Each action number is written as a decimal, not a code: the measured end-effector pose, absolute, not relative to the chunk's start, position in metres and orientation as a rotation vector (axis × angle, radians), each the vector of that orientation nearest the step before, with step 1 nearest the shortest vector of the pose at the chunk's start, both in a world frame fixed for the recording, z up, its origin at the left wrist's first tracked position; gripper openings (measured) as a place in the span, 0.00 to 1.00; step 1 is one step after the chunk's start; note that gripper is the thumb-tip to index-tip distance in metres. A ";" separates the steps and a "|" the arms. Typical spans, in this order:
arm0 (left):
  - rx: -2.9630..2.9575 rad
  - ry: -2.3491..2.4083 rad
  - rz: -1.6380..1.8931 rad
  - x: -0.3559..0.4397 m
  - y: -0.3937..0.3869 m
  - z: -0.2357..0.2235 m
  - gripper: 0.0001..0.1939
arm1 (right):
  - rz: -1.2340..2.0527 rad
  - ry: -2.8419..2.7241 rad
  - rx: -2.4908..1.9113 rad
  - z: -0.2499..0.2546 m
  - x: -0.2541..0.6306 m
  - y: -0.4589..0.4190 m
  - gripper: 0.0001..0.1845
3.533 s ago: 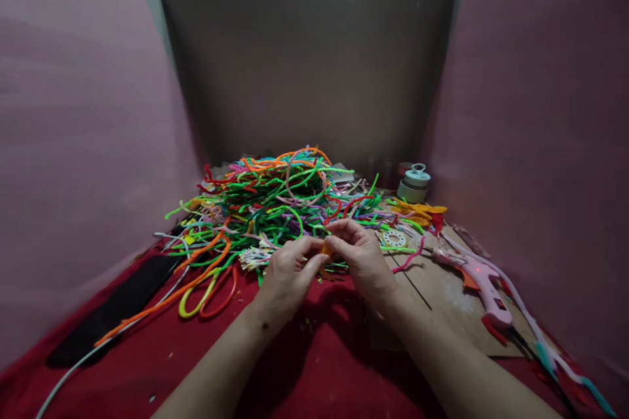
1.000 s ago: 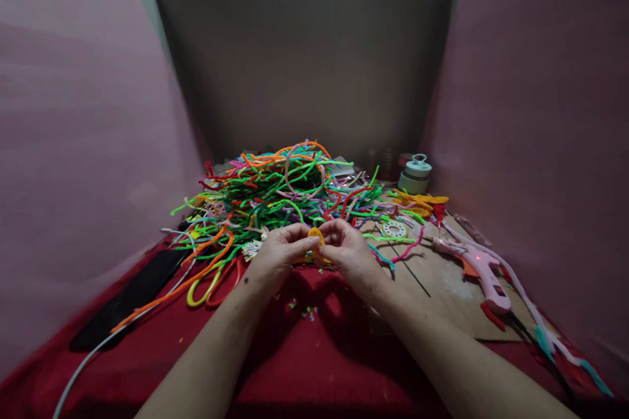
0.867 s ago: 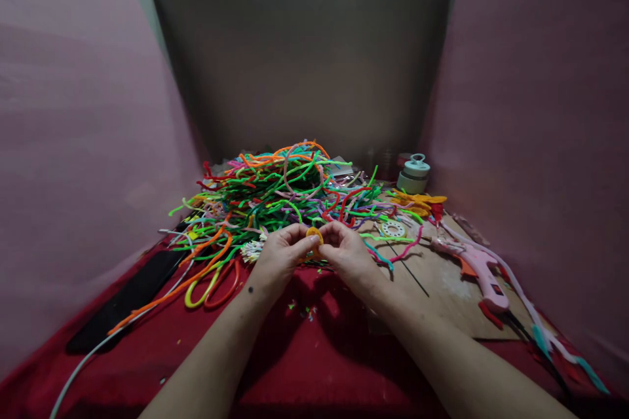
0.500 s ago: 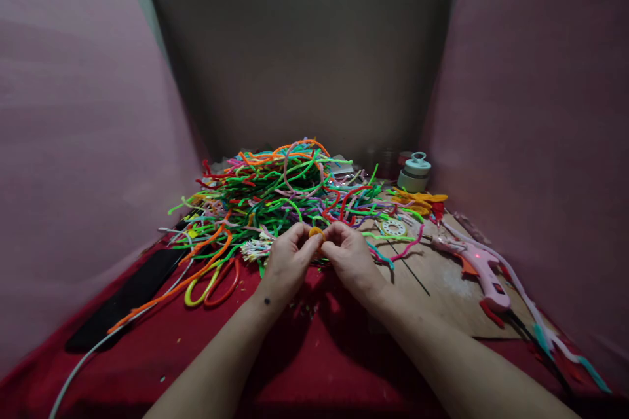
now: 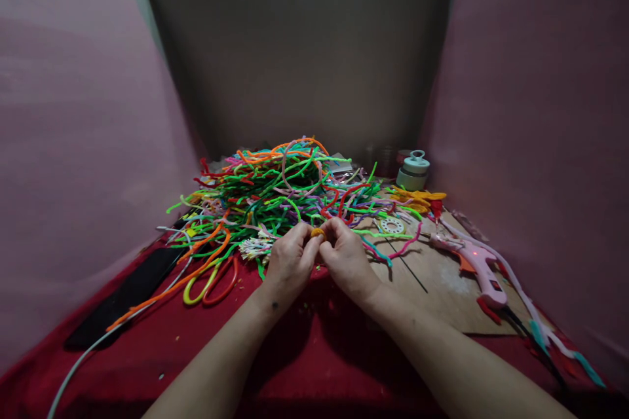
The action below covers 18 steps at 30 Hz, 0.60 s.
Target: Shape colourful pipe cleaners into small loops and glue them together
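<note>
Head: orange piece, now less visible between fingers

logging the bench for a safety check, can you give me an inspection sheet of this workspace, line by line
Surface: red cloth; flat brown board at right.
Held thing: small orange-brown fuzzy piece, partly hidden.
Clutter: heap of thin multicoloured fuzzy stems; yellow-and-red looped handles; tiny pale and green scraps on the cloth.
Hands: left hand and right hand pinch the piece between bare fingers.
Cables: thin white cable crosses a flat black rectangular object; black cord runs from the pink plastic glue gun, whose red light is lit.
Surroundings: pink side walls, dark grey back panel.
</note>
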<state>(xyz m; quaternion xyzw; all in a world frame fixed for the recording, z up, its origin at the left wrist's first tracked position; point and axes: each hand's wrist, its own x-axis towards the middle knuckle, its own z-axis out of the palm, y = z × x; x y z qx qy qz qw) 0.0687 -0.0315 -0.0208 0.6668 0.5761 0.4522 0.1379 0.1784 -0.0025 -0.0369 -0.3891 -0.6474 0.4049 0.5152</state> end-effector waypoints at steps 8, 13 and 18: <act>1.405 1.392 1.368 0.058 -0.027 -0.014 0.09 | 1.449 -1.494 -0.923 -0.032 0.180 0.002 0.05; 1.409 1.360 1.371 0.060 -0.029 -0.013 0.08 | 1.433 -1.464 -0.844 -0.033 0.179 0.000 0.04; 1.535 1.416 1.398 0.065 -0.029 -0.021 0.08 | 1.222 -1.575 -0.995 -0.036 0.179 0.000 0.04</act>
